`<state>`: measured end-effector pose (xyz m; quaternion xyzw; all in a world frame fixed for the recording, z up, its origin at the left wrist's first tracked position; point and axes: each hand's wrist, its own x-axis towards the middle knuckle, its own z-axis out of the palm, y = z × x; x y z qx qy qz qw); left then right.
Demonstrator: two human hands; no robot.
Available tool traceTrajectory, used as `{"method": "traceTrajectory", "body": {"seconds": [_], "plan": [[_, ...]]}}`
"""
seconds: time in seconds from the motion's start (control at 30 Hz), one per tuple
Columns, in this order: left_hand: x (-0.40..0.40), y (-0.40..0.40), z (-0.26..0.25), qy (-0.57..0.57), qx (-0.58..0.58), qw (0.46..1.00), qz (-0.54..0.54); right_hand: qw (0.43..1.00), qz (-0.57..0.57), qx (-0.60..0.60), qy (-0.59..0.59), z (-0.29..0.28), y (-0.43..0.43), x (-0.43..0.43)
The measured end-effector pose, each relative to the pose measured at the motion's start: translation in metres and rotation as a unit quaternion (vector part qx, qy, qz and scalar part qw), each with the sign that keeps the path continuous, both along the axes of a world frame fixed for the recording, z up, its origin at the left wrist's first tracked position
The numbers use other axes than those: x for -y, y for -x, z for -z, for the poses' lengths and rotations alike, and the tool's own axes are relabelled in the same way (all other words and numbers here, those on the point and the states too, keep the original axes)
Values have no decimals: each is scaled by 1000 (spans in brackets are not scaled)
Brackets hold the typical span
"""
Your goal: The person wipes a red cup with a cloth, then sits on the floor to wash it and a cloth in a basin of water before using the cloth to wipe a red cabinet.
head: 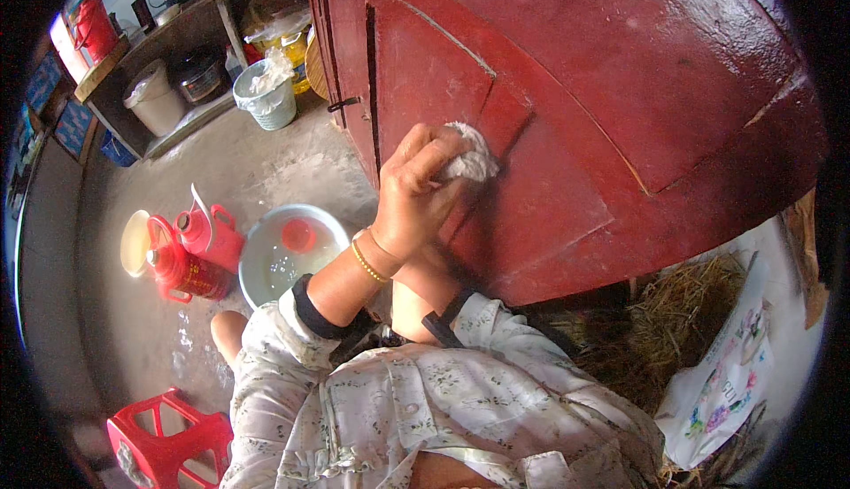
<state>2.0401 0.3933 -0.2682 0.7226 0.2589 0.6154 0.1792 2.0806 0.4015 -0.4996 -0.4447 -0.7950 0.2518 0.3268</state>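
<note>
My left hand [422,177], with a gold beaded bracelet on its wrist, is closed on a crumpled pale cloth [473,154] in front of a red wooden cabinet door [531,203]. Whether the cloth touches the door cannot be told. From the right, my right forearm [428,280] crosses up behind the left wrist. My right hand is mostly hidden behind the left, so its grip is unclear. Left of my arms, a metal basin [247,264] on the floor holds water and a small red round item [299,235].
Red vacuum flasks [189,270] and a cream container [136,243] stand left of the basin. A red plastic stool [169,439] is at lower left. A lined wastebasket [265,101] stands by the shelves. Straw [684,303] and a printed white bag [724,383] lie at right.
</note>
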Motion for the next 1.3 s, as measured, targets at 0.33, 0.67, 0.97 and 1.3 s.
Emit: {"method": "traceTrajectory", "body": {"seconds": [0.33, 0.67, 0.97, 1.3], "plan": [[-12, -6, -48, -90, 12, 996, -4, 1000, 2, 9, 2, -1, -1, 1], [-26, 3, -39, -51, 26, 998, 4, 993, -33, -112, 31, 2, 0, 5], [-25, 18, 9, -73, -135, 988, -4, 998, -38, -37, -41, 0, 6, -3], [-19, 68, 41, 248, 156, 956, 13, 999, -28, -19, 13, -3, 3, 3]]}}
